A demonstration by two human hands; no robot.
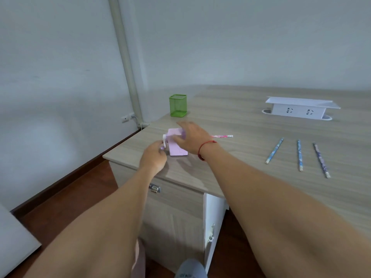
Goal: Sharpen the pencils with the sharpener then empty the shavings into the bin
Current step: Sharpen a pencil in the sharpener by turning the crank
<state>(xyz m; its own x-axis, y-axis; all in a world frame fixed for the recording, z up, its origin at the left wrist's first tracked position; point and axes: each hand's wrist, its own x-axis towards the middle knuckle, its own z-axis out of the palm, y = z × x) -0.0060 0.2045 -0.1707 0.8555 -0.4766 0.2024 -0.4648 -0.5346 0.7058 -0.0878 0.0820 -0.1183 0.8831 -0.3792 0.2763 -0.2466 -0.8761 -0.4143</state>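
Bare forearms reach in from the near edge, with a grey shoe [190, 267] on the wooden floor between them. Far left, a wall socket [127, 117] sits beside a white pipe [124, 57] that runs up the wall. The wood-grain desk [241, 177] has a green mesh holder [178, 105] upright at its far left corner.

Nearer along the desk's left edge, the left hand [154, 157] pinches the knob of the white crank [165, 141] on the left end of the pink sharpener [177, 151], which stands on the desk. The right hand [192, 138], with a red string bracelet [204, 149] at the wrist, clasps the sharpener from above, fingers draped over its top. A pink pencil [221, 136] sticks out level from behind that hand, pointing right; its tip is hidden.

Well to the right, three patterned pencils lie apart on the desk: a light blue pencil [274, 150], a second blue pencil [299, 155] and a purple pencil [321, 161]. Beyond them stands a white socket box [299, 109].
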